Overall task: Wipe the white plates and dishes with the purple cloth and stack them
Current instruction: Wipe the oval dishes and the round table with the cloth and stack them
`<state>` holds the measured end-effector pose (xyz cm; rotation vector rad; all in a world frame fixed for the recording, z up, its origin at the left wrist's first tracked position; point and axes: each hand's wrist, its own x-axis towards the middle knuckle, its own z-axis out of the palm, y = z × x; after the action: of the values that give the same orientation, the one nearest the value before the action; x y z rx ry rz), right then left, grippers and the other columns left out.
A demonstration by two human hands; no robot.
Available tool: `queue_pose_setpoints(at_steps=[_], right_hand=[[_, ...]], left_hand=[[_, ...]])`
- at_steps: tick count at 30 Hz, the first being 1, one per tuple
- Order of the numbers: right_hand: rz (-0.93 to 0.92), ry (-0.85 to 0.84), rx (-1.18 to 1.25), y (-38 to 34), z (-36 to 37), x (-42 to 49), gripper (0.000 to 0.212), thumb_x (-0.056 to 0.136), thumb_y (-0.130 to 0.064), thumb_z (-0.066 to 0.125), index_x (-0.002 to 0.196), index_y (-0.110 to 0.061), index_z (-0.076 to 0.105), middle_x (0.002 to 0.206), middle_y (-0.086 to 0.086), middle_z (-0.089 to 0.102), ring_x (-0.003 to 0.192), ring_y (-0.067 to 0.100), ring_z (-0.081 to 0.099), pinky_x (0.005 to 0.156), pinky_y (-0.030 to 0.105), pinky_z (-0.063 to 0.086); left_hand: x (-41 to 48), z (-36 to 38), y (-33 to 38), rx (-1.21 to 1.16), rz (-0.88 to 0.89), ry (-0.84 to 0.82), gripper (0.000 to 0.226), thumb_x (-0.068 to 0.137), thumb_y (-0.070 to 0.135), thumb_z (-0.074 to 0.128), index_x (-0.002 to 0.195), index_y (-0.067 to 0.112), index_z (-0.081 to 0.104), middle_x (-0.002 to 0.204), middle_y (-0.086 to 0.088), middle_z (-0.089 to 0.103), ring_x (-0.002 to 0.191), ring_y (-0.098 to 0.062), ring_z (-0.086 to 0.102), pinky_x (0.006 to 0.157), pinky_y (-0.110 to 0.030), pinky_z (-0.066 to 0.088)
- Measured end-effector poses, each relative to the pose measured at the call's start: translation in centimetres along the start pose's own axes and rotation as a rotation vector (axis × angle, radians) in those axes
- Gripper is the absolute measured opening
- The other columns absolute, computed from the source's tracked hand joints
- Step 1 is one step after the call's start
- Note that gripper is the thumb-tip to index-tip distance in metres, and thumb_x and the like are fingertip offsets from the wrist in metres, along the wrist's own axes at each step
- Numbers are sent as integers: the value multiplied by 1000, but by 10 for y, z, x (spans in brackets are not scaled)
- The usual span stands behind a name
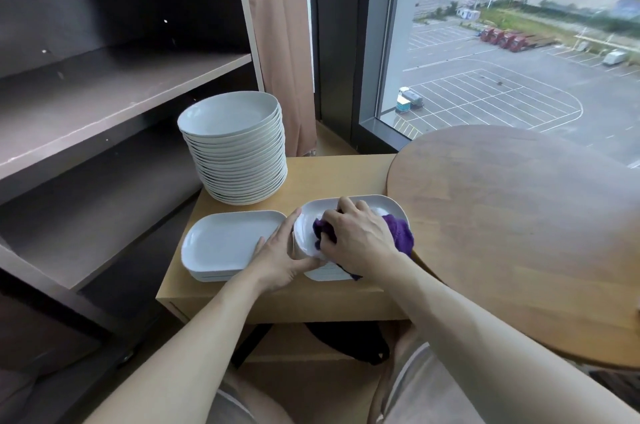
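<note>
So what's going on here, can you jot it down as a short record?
job: wiping white dishes
left hand: holds a dish by its edge
right hand: presses the purple cloth into that dish
round plates: tall stack at the back of the small table
left pile: rectangular dishes, beside the left hand
right pile: rectangular dishes, under the hands
nearby: round table on the right
</note>
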<state>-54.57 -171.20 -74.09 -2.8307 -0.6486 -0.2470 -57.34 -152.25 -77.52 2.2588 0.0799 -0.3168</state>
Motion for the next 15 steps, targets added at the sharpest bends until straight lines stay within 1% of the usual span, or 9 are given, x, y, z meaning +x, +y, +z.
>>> queue_pose_setpoints(at_steps=[1, 3, 5, 7, 10, 12, 15], right_hand=[[25, -7, -26, 8, -4, -3, 33, 95, -45, 51, 113, -21, 66, 114, 3, 55, 102, 27, 53, 76, 36, 40], [97, -31, -96, 27, -14, -10, 37, 92, -50, 54, 116, -24, 65, 118, 3, 55, 109, 29, 53, 86, 40, 42], [178, -46, -154, 46, -21, -13, 43, 88, -56, 58, 118, -26, 62, 120, 2, 53, 112, 29, 51, 91, 43, 38], [248, -46, -134, 61, -28, -14, 49, 83, -60, 63, 120, -28, 57, 121, 2, 50, 111, 30, 49, 92, 45, 36], [289, -97, -71, 67, -33, -9, 56, 81, -58, 69, 125, -28, 53, 123, 3, 45, 111, 31, 47, 90, 46, 40], [260, -114, -146, 63, -31, -4, 53, 83, -53, 69, 125, -25, 54, 126, 5, 46, 111, 32, 49, 86, 44, 41], [235, -112, -216, 58, -25, 5, 45, 86, -46, 66, 122, -21, 57, 129, 7, 49, 110, 33, 51, 81, 42, 37]], left_hand=[[0, 0, 0, -9, -11, 0, 114, 66, 79, 75, 151, 66, 1, 163, 9, 32, 147, -29, 19, 121, -51, 19], [-1, 1, 0, -21, -25, 3, 112, 68, 76, 78, 150, 68, 2, 162, 2, 31, 148, -30, 18, 121, -50, 19], [-1, 0, 1, -26, -30, -3, 111, 69, 74, 79, 150, 68, 2, 162, 0, 31, 149, -30, 15, 122, -51, 18], [-1, -1, 2, -37, -29, -13, 112, 69, 73, 80, 151, 68, 3, 162, 2, 33, 149, -26, 14, 122, -50, 17], [-1, -3, 2, -58, -37, -30, 113, 67, 73, 81, 150, 69, 5, 161, 7, 35, 151, -24, 11, 124, -50, 16], [-1, -5, 2, -60, -39, -41, 114, 66, 73, 82, 151, 68, 5, 162, 10, 33, 153, -26, 10, 125, -52, 15], [0, -6, 2, -77, -44, -60, 118, 60, 77, 82, 150, 69, 6, 163, 10, 33, 154, -25, 10, 126, -55, 15]])
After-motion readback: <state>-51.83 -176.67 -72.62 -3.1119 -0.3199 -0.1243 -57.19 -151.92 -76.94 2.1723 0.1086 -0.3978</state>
